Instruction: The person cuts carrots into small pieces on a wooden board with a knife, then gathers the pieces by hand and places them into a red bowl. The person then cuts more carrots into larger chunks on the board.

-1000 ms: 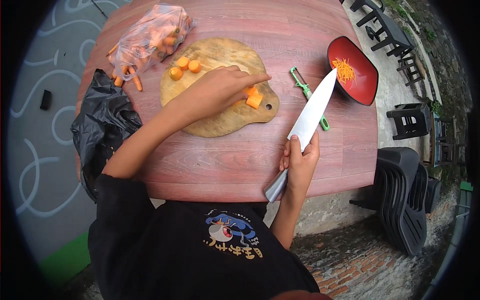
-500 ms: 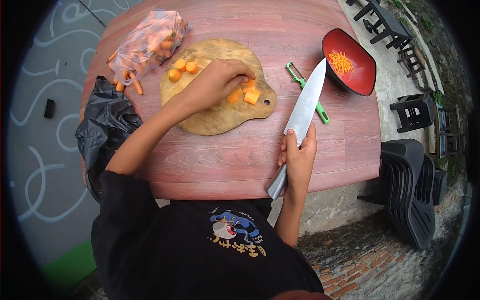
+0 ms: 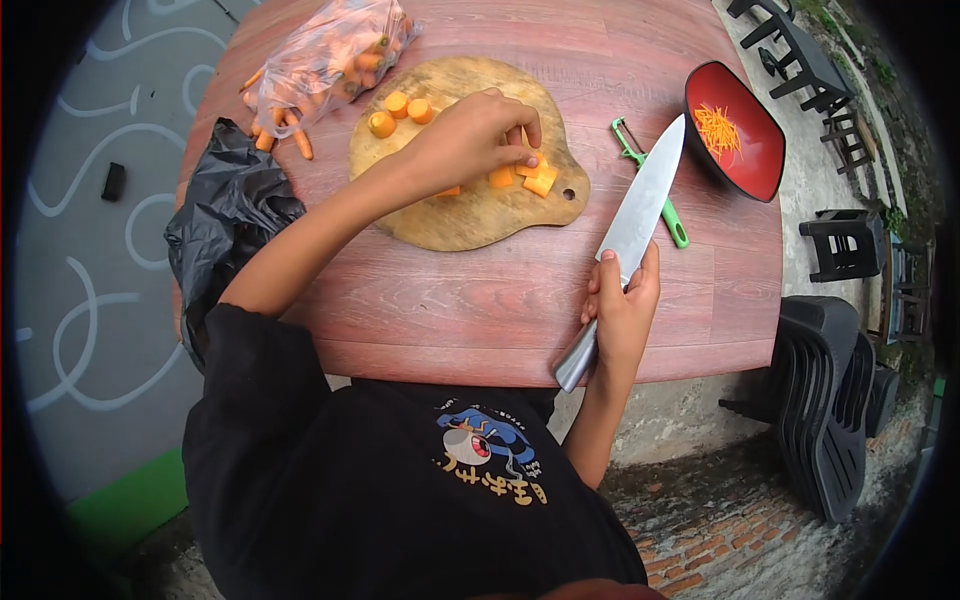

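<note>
My left hand [image 3: 482, 137] reaches over the round wooden cutting board [image 3: 430, 232], its fingers curled down and pinched at a carrot piece [image 3: 535, 165] near the board's handle end. Close by lie another cut carrot chunk [image 3: 541, 182] and a piece [image 3: 500, 178] under the fingers. A further bit of carrot shows below the wrist, partly hidden. Three thick carrot pieces [image 3: 396, 105] stand at the board's far left. In my right hand [image 3: 627, 300] is a large kitchen knife [image 3: 645, 200], gripped where blade meets metal handle, blade pointing away from me.
Right of the board, a green peeler [image 3: 672, 222] lies partly under the knife blade. A red bowl [image 3: 755, 150] with carrot shreds [image 3: 718, 130] stands beyond it. At left are a clear bag of carrots [image 3: 330, 70] and a black plastic bag [image 3: 230, 200]. Stacked black chairs [image 3: 820, 390] stand off the table's right.
The whole view has shifted, so the table appears farther right and slightly higher. My left hand has shifted slightly over the carrot pieces, uncovering one below the wrist. The knife stays in my right hand.
</note>
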Demonstrator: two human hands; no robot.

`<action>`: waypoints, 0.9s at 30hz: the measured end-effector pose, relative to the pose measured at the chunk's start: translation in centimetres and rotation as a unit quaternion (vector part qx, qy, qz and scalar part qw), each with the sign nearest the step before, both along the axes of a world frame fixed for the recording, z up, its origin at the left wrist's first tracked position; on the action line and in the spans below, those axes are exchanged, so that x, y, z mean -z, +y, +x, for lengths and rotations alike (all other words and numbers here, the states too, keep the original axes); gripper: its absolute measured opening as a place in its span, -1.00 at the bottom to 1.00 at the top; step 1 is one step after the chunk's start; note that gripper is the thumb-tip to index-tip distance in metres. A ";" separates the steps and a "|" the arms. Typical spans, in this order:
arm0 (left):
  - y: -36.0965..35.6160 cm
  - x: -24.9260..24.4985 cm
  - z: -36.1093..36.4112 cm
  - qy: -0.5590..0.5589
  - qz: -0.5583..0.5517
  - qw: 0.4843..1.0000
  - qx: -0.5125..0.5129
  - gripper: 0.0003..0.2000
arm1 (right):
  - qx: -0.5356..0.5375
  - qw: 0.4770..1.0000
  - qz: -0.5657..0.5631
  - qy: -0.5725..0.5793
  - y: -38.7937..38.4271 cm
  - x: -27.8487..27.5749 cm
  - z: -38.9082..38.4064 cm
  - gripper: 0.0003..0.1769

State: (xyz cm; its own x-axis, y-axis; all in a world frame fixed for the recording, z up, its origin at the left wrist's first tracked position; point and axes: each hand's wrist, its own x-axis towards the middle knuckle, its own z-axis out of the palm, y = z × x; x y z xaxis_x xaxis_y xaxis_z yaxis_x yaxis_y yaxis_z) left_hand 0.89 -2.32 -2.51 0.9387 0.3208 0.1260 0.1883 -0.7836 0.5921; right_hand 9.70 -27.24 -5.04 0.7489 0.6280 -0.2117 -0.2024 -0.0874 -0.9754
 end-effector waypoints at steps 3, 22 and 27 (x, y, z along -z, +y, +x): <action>-0.3 -0.6 -0.6 -0.016 0.055 0.998 -0.034 -0.80 | 0.002 1.000 -0.004 -0.005 0.0 0.1 0.0 -0.83; -1.5 1.2 -8.6 -0.079 0.052 0.994 -0.048 -0.78 | -0.041 0.999 0.005 0.004 -0.4 -0.6 -0.7 -0.63; -2.7 2.4 -9.8 -0.093 0.124 0.988 0.009 -0.83 | -0.171 0.978 0.020 0.119 -1.2 -2.2 -4.6 -0.30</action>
